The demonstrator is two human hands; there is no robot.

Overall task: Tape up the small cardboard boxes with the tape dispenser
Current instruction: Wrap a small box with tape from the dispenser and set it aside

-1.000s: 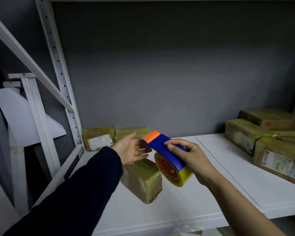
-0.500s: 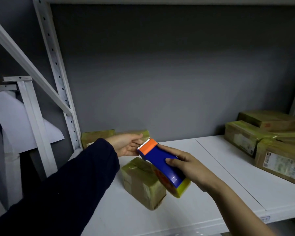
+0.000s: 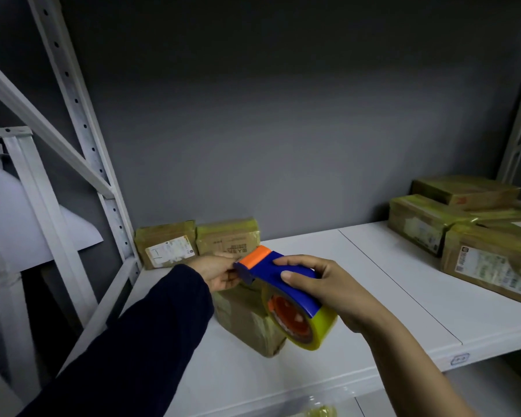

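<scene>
Plastic, judged light, the tape dispenser (image 3: 283, 281) is gripped by its cover in the right hand (image 3: 331, 293); the left hand (image 3: 217, 273) cannot be read.

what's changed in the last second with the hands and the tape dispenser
The left hand, open beside the tape dispenser a second ago, has closed in and now pinches at its orange end, apparently the tape end. The right hand still grips the dispenser, held over the box on the shelf; those stayed put.
</scene>
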